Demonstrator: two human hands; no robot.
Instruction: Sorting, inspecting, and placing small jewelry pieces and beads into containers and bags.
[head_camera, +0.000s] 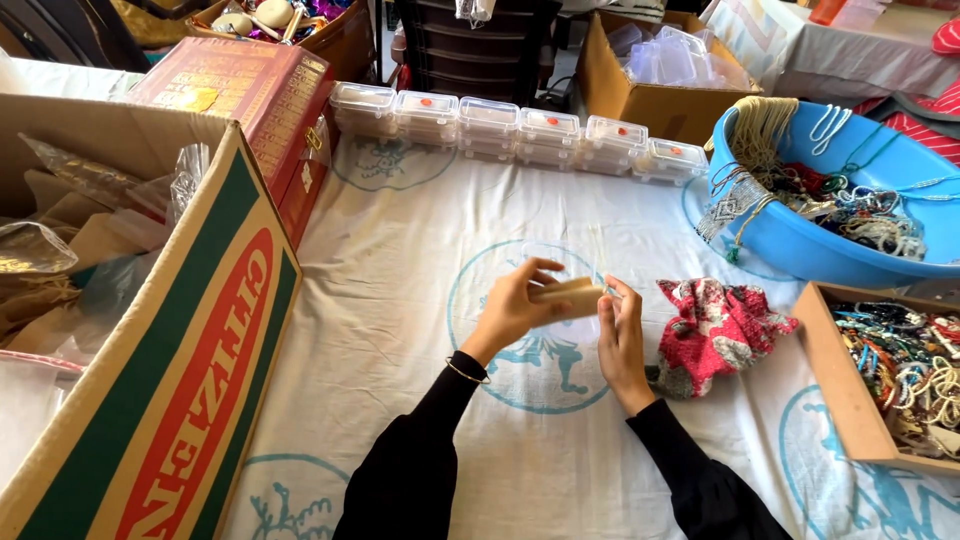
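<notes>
Both hands (570, 320) pinch small tan block (568, 296) w/ clear bag (570, 262) over cloth

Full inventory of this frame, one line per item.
small flat piece: 1, tan, held between both hands
cloth pouch: 1, red patterned, right of hands
tub: 1, blue, strings and beads inside, far right
tray: 1, cardboard, bracelets inside, right edge
lidded containers: 6, clear, rowed at back
large carton: 1, brown with red and green print, left
table cover: 1, white with blue prints
left hand: wrist bangle
right hand
</notes>
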